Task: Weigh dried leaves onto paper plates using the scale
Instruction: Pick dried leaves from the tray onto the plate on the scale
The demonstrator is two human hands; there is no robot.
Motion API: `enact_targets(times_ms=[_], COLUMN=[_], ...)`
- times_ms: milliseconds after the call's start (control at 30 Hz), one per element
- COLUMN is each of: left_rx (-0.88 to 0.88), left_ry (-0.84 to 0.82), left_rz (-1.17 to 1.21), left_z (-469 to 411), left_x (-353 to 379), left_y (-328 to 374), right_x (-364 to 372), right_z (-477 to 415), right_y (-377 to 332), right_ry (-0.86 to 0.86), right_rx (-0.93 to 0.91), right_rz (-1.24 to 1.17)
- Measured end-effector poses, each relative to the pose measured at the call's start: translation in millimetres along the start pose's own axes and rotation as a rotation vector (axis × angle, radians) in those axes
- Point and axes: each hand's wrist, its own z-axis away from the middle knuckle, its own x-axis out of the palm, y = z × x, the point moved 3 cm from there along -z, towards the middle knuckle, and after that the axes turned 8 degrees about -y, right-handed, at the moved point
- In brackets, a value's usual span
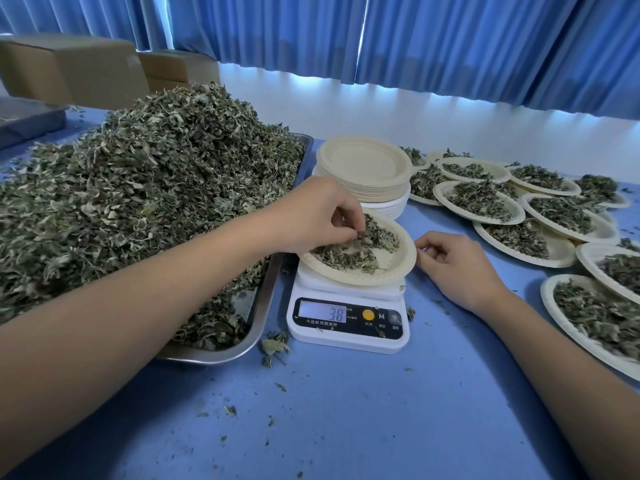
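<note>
A white digital scale (348, 322) stands on the blue table, its display reading 38. On it lies a paper plate (391, 265) holding a thin layer of dried leaves (349, 252). My left hand (317, 216) hovers over the plate's left side, fingertips pinching a few leaves. My right hand (457, 265) rests on the table just right of the plate, fingers loosely curled, holding nothing. A big heap of dried leaves (138, 188) fills a steel tray (256, 317) to the left.
A stack of unused paper plates (363, 168) stands behind the scale. Several filled plates (502, 209) cover the table's right side. Cardboard boxes (69, 67) sit at the back left. Loose leaf bits lie on the table in front of the scale.
</note>
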Motion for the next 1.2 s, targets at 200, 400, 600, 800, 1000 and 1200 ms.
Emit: enact_targets(times_ms=[200,400,600,800,1000,1200], left_rx=[-0.039,-0.15,-0.272,-0.656,-0.87,-0.71], left_ry=[0.186,0.184,0.306,0.377,0.066,0.165], left_rz=[0.212,0.342,0.408,-0.066,-0.282,-0.317], left_z=[1,2,3,13,15,12], left_x=[-20,-23,-37,-55,-46,-41], left_y=[-3,-16,-34,-59,-70,-55], right_x=[0,-1,0,0,0,0], right_z=[1,2,1,1,1,1], right_y=[-2,-3,-2,-1,-2,-1], right_ry=[-0.002,-0.001,0.006,0.01,0.009,0.006], right_rx=[-0.003,0.003,-0.002,-0.01,-0.013,-0.015], right_rz=[-0.004,0.006,-0.003,-0.002,0.007,0.003])
